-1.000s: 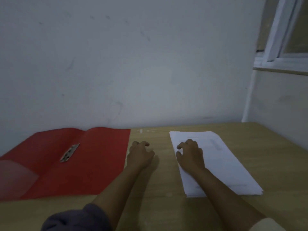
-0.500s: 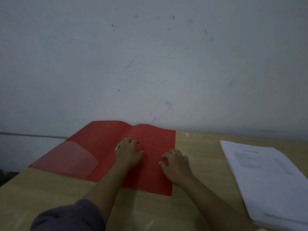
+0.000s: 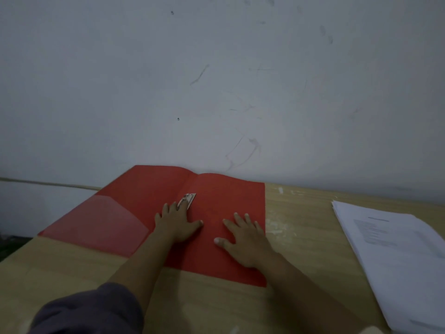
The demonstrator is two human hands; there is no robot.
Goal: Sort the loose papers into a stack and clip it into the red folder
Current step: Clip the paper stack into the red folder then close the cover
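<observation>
The red folder [image 3: 224, 189] lies open and flat on the wooden table [image 3: 301, 237], against the wall. Its metal clip [image 3: 189, 197] sits near the centre fold, with its lever raised. My left hand [image 3: 175, 222] rests on the folder with its fingertips at the clip. My right hand [image 3: 243, 237] lies flat on the folder's right half, fingers spread, holding nothing. The stack of white papers [image 3: 397, 256] lies on the table to the right, apart from the folder and both hands.
A grey-white wall [image 3: 216, 80] stands right behind the table. The folder's left half has a translucent pocket [image 3: 106, 222]. The table's left edge drops off near the folder's left corner.
The view has swung left. Both hands left the table and paper stack and came onto the red folder. My left fingers reached the clip and its lever is now raised.
</observation>
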